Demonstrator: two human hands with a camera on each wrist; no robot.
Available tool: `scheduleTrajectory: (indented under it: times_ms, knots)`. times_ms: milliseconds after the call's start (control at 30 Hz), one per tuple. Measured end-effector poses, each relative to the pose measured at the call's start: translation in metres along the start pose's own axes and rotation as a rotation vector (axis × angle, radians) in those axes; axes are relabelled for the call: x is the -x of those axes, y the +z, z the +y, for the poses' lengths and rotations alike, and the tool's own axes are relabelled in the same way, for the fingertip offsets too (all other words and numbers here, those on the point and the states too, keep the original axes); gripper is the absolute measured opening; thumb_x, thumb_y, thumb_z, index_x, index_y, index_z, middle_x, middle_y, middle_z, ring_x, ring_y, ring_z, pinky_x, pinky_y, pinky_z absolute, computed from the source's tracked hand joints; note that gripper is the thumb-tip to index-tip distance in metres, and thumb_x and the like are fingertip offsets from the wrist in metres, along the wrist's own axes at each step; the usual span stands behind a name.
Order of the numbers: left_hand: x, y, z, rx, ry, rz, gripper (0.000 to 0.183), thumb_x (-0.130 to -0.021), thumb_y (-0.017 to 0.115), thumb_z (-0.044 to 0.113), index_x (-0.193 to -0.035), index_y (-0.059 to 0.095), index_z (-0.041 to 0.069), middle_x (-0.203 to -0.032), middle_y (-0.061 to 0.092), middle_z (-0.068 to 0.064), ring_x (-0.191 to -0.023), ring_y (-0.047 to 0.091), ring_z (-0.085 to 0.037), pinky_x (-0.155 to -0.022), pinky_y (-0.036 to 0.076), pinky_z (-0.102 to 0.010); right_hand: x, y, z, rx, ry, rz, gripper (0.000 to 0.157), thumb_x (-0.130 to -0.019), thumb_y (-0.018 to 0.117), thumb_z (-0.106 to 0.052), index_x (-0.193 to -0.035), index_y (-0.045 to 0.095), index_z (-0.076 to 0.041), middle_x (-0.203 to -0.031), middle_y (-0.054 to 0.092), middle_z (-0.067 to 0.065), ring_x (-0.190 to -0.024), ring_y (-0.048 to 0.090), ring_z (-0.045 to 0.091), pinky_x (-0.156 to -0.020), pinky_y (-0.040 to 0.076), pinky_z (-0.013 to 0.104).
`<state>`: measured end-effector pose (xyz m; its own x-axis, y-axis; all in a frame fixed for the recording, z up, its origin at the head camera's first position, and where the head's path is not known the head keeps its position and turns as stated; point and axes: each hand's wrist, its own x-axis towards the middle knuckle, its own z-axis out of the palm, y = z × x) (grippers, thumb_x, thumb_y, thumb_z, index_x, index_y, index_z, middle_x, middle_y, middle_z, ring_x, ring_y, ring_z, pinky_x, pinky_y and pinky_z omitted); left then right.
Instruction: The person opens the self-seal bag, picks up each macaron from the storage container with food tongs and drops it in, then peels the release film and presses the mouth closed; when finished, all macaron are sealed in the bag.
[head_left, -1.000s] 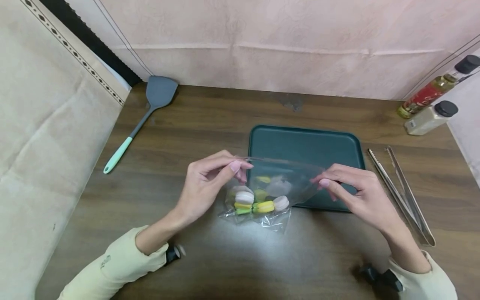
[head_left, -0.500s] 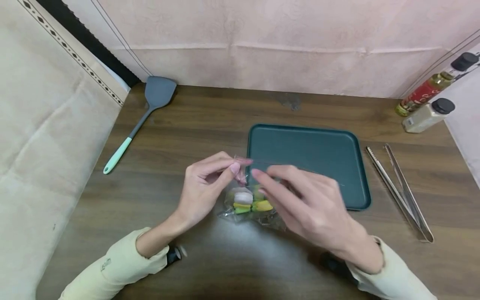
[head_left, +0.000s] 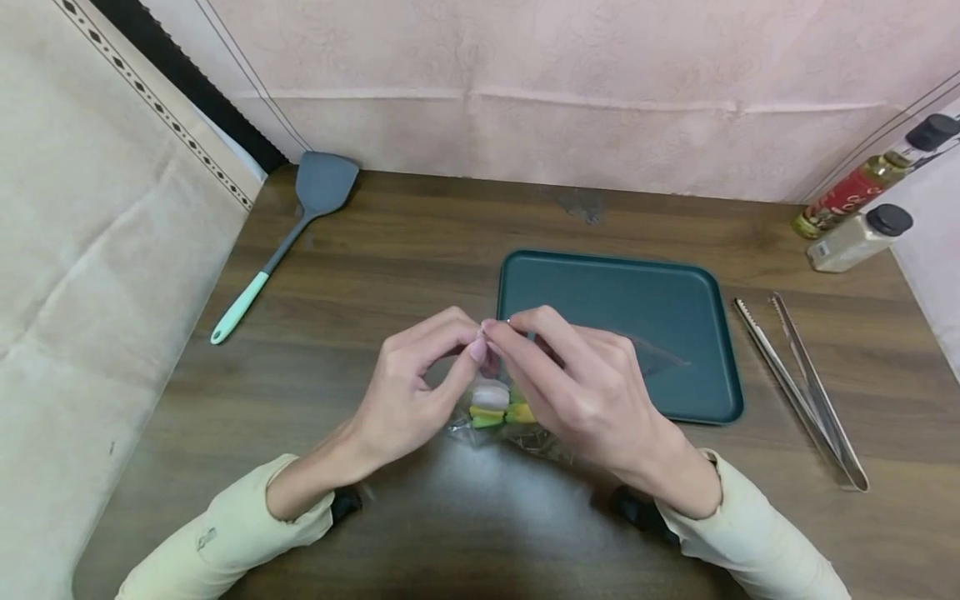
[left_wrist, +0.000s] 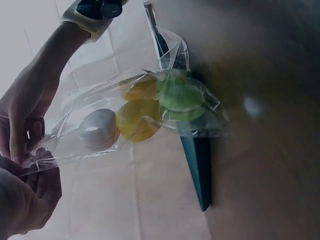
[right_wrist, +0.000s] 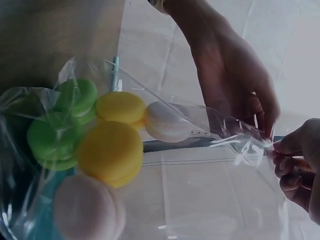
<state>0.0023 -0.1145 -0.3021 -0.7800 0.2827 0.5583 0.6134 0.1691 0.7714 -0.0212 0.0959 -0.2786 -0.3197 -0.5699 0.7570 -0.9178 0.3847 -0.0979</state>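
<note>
A clear plastic bag [right_wrist: 240,142] hangs upright over the table, with several macarons inside. In the right wrist view I see a green macaron [right_wrist: 55,140], a yellow macaron [right_wrist: 110,152] and a pale macaron [right_wrist: 87,210], with more behind them. My left hand [head_left: 416,379] pinches the bag's top edge near its left corner between thumb and forefinger. Right beside it, the fingertips of my right hand [head_left: 588,387] pinch the same edge, and the two hands nearly touch. In the head view my right hand covers much of the bag.
A dark green tray [head_left: 600,283] lies just behind the bag. To its right are metal tongs [head_left: 802,392], with a red-labelled oil bottle [head_left: 851,192] and a black-capped jar [head_left: 855,240] beyond. A spatula [head_left: 292,233] lies at the far left.
My right hand has let go of the bag's right side and moved left to the left hand, where it now pinches the top edge. The left hand has stayed in place.
</note>
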Motion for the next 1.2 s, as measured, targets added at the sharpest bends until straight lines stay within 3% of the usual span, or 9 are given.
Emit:
scheduleTrajectory:
  times_ms: [167, 433, 667, 833, 1000, 1200]
  knots:
    - [0.000, -0.001, 0.005, -0.088, 0.074, -0.005, 0.018, -0.104, 0.061, -0.008, -0.099, 0.075, 0.002, -0.093, 0.072, -0.008, -0.087, 0.066, -0.014, -0.080, 0.057, -0.025, -0.007, -0.002, -0.002, 0.040, -0.094, 0.024, 0.023, -0.112, 0.057, -0.001, -0.109, 0.078, 0.008, -0.096, 0.068, 0.013, -0.053, 0.053, 0.015, -0.049, 0.053, 0.026]
    - [0.001, -0.003, 0.004, -0.121, 0.087, -0.016, 0.020, -0.103, 0.059, -0.008, -0.100, 0.076, 0.002, -0.089, 0.071, -0.005, -0.081, 0.061, -0.011, -0.072, 0.054, -0.023, -0.013, -0.006, -0.004, 0.079, -0.175, 0.015, 0.022, -0.112, 0.056, 0.002, -0.108, 0.076, 0.009, -0.092, 0.062, 0.011, -0.054, 0.045, 0.012, -0.047, 0.047, 0.024]
    - [0.000, -0.003, 0.002, -0.147, 0.145, -0.018, 0.021, -0.098, 0.057, -0.011, -0.099, 0.076, -0.001, -0.085, 0.070, -0.003, -0.072, 0.060, -0.010, -0.065, 0.053, -0.019, -0.016, -0.004, -0.004, 0.096, -0.227, -0.003, 0.018, -0.110, 0.056, 0.006, -0.101, 0.071, 0.010, -0.085, 0.056, 0.009, -0.055, 0.037, 0.010, -0.046, 0.037, 0.021]
    - [-0.001, -0.003, 0.001, -0.153, 0.165, -0.025, 0.021, -0.095, 0.057, -0.012, -0.094, 0.074, -0.001, -0.081, 0.066, -0.003, -0.068, 0.055, -0.009, -0.059, 0.047, -0.017, -0.018, -0.001, -0.005, 0.096, -0.221, 0.020, 0.018, -0.108, 0.057, 0.007, -0.093, 0.068, 0.006, -0.085, 0.056, 0.007, -0.056, 0.037, 0.009, -0.047, 0.035, 0.020]
    - [-0.002, -0.003, -0.001, -0.119, 0.171, -0.016, 0.022, -0.095, 0.057, -0.013, -0.092, 0.075, 0.000, -0.081, 0.067, -0.003, -0.069, 0.057, -0.009, -0.061, 0.051, -0.021, -0.018, 0.001, -0.004, 0.052, -0.183, 0.060, 0.020, -0.108, 0.059, 0.004, -0.091, 0.069, 0.003, -0.080, 0.054, 0.005, -0.053, 0.035, 0.008, -0.047, 0.033, 0.020]
    - [-0.001, -0.002, -0.003, -0.082, 0.183, -0.007, 0.022, -0.094, 0.058, -0.013, -0.095, 0.077, -0.001, -0.082, 0.071, -0.004, -0.071, 0.061, -0.010, -0.064, 0.054, -0.021, -0.019, 0.001, -0.003, 0.003, -0.153, 0.097, 0.020, -0.105, 0.058, 0.006, -0.092, 0.074, 0.006, -0.081, 0.060, 0.007, -0.051, 0.042, 0.010, -0.046, 0.041, 0.022]
